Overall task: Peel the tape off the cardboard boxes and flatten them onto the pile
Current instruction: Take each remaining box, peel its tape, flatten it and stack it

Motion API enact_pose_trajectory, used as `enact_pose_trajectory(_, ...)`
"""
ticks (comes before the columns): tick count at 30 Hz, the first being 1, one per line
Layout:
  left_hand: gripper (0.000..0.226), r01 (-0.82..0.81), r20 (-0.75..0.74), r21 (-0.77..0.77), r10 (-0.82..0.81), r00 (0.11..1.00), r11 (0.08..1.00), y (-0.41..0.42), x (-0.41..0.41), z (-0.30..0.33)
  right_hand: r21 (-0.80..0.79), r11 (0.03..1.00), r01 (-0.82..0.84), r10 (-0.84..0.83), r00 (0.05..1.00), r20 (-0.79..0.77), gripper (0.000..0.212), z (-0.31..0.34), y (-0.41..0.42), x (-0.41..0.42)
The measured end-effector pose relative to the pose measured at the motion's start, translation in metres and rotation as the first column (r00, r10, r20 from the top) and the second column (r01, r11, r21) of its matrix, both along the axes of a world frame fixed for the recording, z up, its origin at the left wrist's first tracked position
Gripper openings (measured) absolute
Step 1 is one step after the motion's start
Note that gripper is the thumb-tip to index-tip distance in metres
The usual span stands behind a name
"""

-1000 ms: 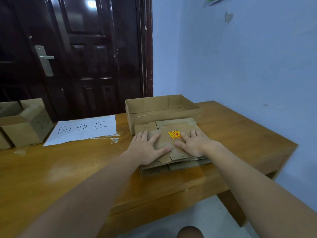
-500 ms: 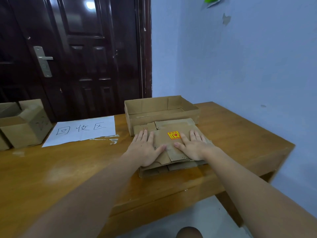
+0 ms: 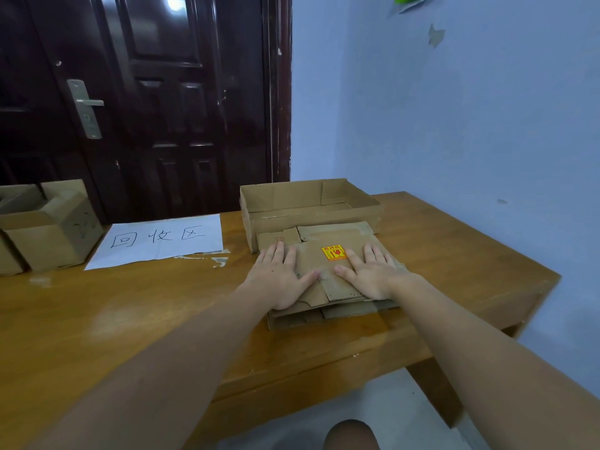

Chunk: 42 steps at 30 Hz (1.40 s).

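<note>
1. Flattened box (image 3: pixel 316 266) tops the pile (image 3: pixel 328 315) at desk (image 3: pixel 162 306) centre-right.
2. Left hand (image 3: pixel 281 277) presses its 9 o'clock side, grip wide, flat.
3. Right hand (image 3: pixel 373 276) presses its 3 o'clock side, likewise flat.

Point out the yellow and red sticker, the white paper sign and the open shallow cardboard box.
yellow and red sticker (image 3: pixel 333 253): head view, its middle.
white paper sign with handwriting (image 3: pixel 159 240): head view, sheet centre.
open shallow cardboard box (image 3: pixel 311 219): head view, front wall.

left hand (image 3: pixel 281 277) flat, right hand (image 3: pixel 370 275) flat, arms outstretched
</note>
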<state>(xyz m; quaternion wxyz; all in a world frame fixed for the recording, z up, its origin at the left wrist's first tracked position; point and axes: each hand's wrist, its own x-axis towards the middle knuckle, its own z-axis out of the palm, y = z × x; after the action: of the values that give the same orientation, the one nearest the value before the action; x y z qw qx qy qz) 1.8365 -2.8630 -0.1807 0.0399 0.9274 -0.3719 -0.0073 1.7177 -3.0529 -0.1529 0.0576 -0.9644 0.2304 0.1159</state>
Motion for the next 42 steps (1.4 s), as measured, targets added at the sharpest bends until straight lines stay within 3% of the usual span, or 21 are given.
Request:
enact_pose_trajectory(6, 0.087, 0.079, 0.060, -0.033, -0.077, 0.995, 0.996, 0.009, 0.002, 0.020, -0.012, 1.000, 0.006, -0.007, 0.992, -0.124, 0.085, 0.030, -0.002, 0.013)
enact_pose_trajectory(8, 0.087, 0.113, 0.091, -0.027, -0.110, 0.990, 0.993, 0.021, 0.002, 0.034, -0.097, 0.994, -0.059, 0.046, 0.990, -0.134, 0.082, 0.044, 0.004, 0.021)
enact_pose_trajectory(10, 0.089, 0.110, 0.113, -0.029, -0.106, 0.988, 0.993, 0.042, 0.005, 0.052, -0.183, 0.969, -0.168, 0.163, 0.986, -0.042, 0.074, 0.055, 0.022, 0.034)
enact_pose_trajectory(14, 0.087, 0.026, 0.141, -0.086, -0.013, 0.990, 0.996, 0.108, 0.019, 0.084, -0.102, 0.923, -0.372, 0.386, 0.901, 0.201, 0.069, 0.071, 0.091, 0.075)
enact_pose_trajectory(21, 0.082, -0.190, 0.147, -0.077, 0.200, 0.969, 0.979, 0.248, 0.047, 0.099, -0.066, 0.784, -0.617, 0.606, 0.739, 0.295, 0.065, 0.090, 0.235, 0.143)
enact_pose_trajectory(27, 0.075, -0.363, 0.167, -0.051, 0.367, 0.915, 0.930, 0.362, 0.074, 0.103, -0.009, 0.698, -0.716, 0.679, 0.659, 0.324, 0.067, 0.092, 0.336, 0.199)
enact_pose_trajectory(30, 0.083, -0.442, 0.151, -0.042, 0.443, 0.884, 0.896, 0.402, 0.093, 0.101, -0.049, 0.653, -0.756, 0.733, 0.615, 0.290, 0.068, 0.089, 0.373, 0.226)
enact_pose_trajectory(35, 0.083, -0.490, 0.155, -0.053, 0.492, 0.857, 0.870, 0.428, 0.135, 0.098, -0.025, 0.661, -0.750, 0.721, 0.626, 0.298, 0.073, 0.080, 0.402, 0.275)
enact_pose_trajectory(39, 0.077, -0.473, 0.183, -0.049, 0.473, 0.862, 0.880, 0.427, 0.162, 0.094, -0.027, 0.703, -0.711, 0.666, 0.644, 0.376, 0.063, 0.080, 0.412, 0.309)
enact_pose_trajectory(42, 0.076, -0.465, 0.178, -0.053, 0.466, 0.867, 0.884, 0.426, 0.178, 0.085, -0.051, 0.731, -0.680, 0.616, 0.627, 0.476, 0.037, 0.070, 0.419, 0.334)
